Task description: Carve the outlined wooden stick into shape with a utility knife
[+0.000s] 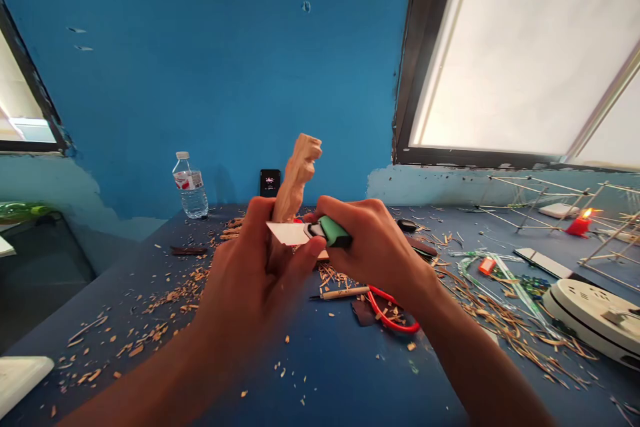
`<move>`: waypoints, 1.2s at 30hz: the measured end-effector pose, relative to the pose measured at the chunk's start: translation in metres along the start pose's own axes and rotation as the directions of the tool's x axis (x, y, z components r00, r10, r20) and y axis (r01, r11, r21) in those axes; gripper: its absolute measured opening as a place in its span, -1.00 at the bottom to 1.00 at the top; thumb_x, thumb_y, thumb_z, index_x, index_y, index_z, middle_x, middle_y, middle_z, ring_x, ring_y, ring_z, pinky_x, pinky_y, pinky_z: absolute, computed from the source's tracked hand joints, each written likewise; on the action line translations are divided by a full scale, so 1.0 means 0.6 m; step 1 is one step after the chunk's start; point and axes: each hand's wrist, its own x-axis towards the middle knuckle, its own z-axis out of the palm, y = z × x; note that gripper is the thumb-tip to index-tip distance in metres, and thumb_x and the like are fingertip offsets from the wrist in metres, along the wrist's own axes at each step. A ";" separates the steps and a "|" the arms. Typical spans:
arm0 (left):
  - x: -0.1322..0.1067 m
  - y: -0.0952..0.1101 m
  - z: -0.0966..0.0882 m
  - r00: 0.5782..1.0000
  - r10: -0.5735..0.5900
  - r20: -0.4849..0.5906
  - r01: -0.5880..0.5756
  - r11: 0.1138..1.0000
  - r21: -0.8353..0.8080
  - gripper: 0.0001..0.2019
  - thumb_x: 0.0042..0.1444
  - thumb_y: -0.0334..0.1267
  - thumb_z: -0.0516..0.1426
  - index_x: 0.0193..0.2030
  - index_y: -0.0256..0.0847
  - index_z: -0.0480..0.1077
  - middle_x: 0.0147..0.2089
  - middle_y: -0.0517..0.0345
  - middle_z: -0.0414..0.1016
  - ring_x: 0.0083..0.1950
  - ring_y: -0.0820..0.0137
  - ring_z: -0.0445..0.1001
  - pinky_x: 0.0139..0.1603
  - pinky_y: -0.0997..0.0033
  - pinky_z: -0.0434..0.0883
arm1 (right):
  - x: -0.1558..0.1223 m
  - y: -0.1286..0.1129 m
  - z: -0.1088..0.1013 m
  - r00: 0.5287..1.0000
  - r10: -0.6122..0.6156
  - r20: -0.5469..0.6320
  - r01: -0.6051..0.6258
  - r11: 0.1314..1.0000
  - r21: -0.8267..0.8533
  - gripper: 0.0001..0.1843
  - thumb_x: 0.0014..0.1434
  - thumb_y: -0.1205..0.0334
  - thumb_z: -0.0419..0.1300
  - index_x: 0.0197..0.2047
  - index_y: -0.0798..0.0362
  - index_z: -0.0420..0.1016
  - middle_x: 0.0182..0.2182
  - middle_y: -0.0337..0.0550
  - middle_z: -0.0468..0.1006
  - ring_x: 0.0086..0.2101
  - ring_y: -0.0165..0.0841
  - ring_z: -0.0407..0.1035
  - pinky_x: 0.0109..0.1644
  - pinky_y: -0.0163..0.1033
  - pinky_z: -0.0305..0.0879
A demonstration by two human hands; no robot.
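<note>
My left hand [250, 273] is closed round the lower part of a pale carved wooden piece [299, 173], which stands upright above my fist. My right hand [373, 243] is closed on a utility knife with a green handle [334, 231]. Its white blade [287, 233] points left and lies against the wood just above my left fingers. My left thumb presses near the blade's back. Both hands are held above a blue table [325, 373].
Wood shavings [165, 297] litter the table. Red-handled pliers [393, 317] and a pencil [343, 293] lie under my hands. A water bottle [190, 185] and a phone [270, 182] stand by the blue wall. At right are a lit candle [580, 223], stick frames and a white round device [595, 310].
</note>
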 end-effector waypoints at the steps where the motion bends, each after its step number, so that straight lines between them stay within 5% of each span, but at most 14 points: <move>1: 0.000 0.000 0.002 1.000 -0.003 -0.008 0.003 1.000 -0.012 -0.80 0.42 -0.06 0.12 -0.11 -0.03 0.16 -0.64 0.50 0.22 -0.65 0.46 0.27 -0.59 0.43 0.16 | 0.000 0.000 0.004 0.999 0.017 -0.028 -0.019 0.999 -0.044 -0.82 0.00 0.36 0.13 -0.36 -0.05 0.19 -0.49 -0.36 0.48 -0.52 -0.46 0.05 -0.42 -0.24 -0.12; 8: 0.005 -0.012 0.025 0.990 -0.120 -0.073 0.110 0.986 -0.126 -0.75 0.41 -0.03 0.09 -0.26 -0.06 0.21 -0.52 0.39 0.14 -0.53 0.43 0.15 -0.51 0.37 0.20 | 0.006 0.012 0.036 0.989 0.071 -0.127 -0.094 0.977 -0.191 -0.90 0.08 0.33 0.17 -0.30 -0.04 0.35 -0.49 -0.29 0.56 -0.57 -0.45 0.13 -0.42 -0.22 -0.18; 16: 0.018 -0.042 0.044 0.967 -0.256 -0.003 0.247 0.935 -0.253 -0.71 0.42 -0.01 0.11 -0.28 -0.09 0.19 -0.46 0.36 0.17 -0.50 0.48 0.13 -0.50 0.43 0.18 | 0.011 0.028 0.078 0.953 0.146 -0.266 -0.204 0.957 -0.208 -0.94 0.21 0.34 0.18 -0.29 -0.01 0.38 -0.50 -0.20 0.49 -0.53 -0.42 0.07 -0.36 -0.16 -0.24; 23: 0.013 -0.025 0.034 0.928 -0.335 0.163 0.372 0.811 -0.451 -0.74 0.41 0.07 0.13 -0.10 -0.03 0.24 -0.45 0.41 0.09 -0.59 0.55 0.05 -0.68 0.56 0.12 | 0.016 0.061 0.086 0.958 0.130 -0.257 -0.107 0.989 0.103 -0.80 0.35 0.18 0.16 -0.31 -0.04 0.23 -0.50 -0.31 0.34 -0.50 -0.44 0.08 -0.38 -0.21 -0.06; 26: 0.012 -0.015 0.020 0.919 -0.335 0.208 0.392 0.725 -0.566 -0.78 0.42 0.05 0.11 0.00 0.05 0.22 -0.43 0.40 0.20 -0.57 0.51 0.19 -0.71 0.57 0.28 | 0.019 0.071 0.085 0.981 0.096 -0.168 -0.038 0.947 0.319 -0.68 0.50 0.03 0.00 -0.31 -0.07 0.15 -0.57 -0.42 0.17 -0.56 -0.47 0.06 -0.47 -0.29 0.06; 29: 0.015 -0.011 0.006 0.934 -0.300 0.193 0.357 0.788 -0.502 -0.75 0.37 0.04 0.19 -0.01 0.05 0.24 -0.45 0.39 0.36 -0.51 0.43 0.42 -0.63 0.50 0.47 | 0.021 0.063 0.076 0.995 0.034 -0.097 0.014 0.890 0.456 -0.61 0.55 -0.02 -0.08 -0.33 -0.07 0.15 -0.58 -0.44 0.12 -0.59 -0.49 0.06 -0.50 -0.33 0.12; 36: 0.004 -0.004 0.002 0.951 -0.256 0.176 0.310 0.811 -0.496 -0.81 0.41 -0.01 0.16 -0.07 0.02 0.24 -0.57 0.46 0.24 -0.66 0.55 0.20 -0.71 0.60 0.23 | 0.016 0.034 0.047 0.990 -0.034 -0.135 0.084 0.921 0.380 -0.73 0.28 0.25 0.26 -0.38 -0.03 0.23 -0.56 -0.45 0.13 -0.50 -0.48 -0.09 -0.46 -0.34 0.02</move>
